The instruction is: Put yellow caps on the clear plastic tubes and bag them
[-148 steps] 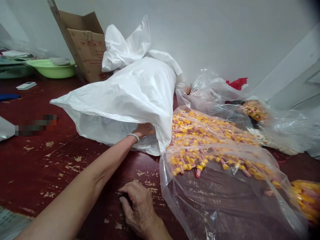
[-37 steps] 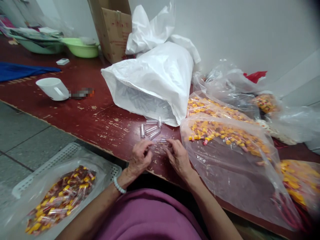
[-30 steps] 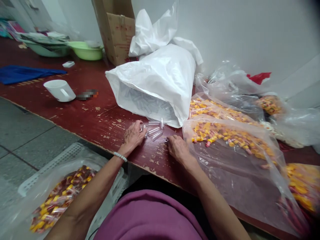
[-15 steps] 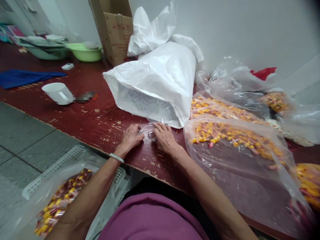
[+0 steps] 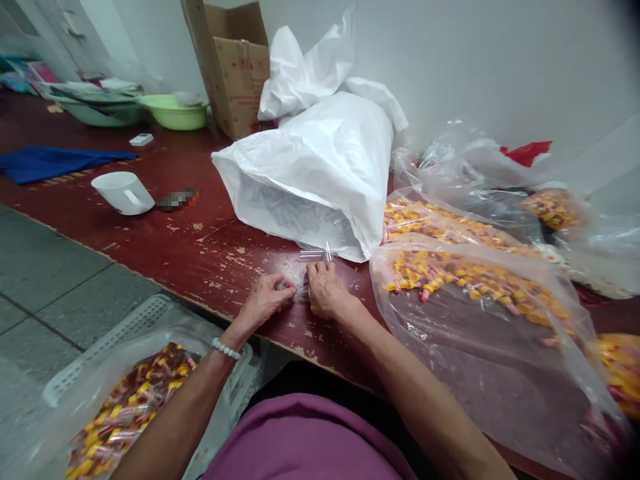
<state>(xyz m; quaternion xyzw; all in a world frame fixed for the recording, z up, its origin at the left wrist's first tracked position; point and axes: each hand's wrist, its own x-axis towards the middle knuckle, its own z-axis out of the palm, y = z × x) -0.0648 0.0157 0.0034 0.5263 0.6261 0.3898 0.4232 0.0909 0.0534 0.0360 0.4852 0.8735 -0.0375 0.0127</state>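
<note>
At the front of the red table, my left hand (image 5: 266, 297) is closed, thumb and fingertips pinched on a small clear plastic tube (image 5: 284, 284) that shows only partly. Close to its right, my right hand (image 5: 325, 291) rests on the tabletop with fingers curled down; whatever lies under them is hidden. Just beyond those fingers are loose clear tubes (image 5: 311, 255), one of them touching the mouth of a white woven sack (image 5: 325, 143). Many more clear tubes (image 5: 290, 212) fill the sack's opening, which faces me.
Right of the sack, a clear bag (image 5: 450, 367) holds yellow-capped pieces (image 5: 460, 273). A similar bagful sits in a white basket (image 5: 107, 347) below the table's left edge. A white mug (image 5: 123, 193), blue cloth (image 5: 60, 163), green basin (image 5: 177, 113) and cardboard box (image 5: 245, 87) stand left.
Both hands have drawn back slightly toward me. My right hand's fingers have curled in and come away from the tubes by the sack. The view has shifted a little.
</note>
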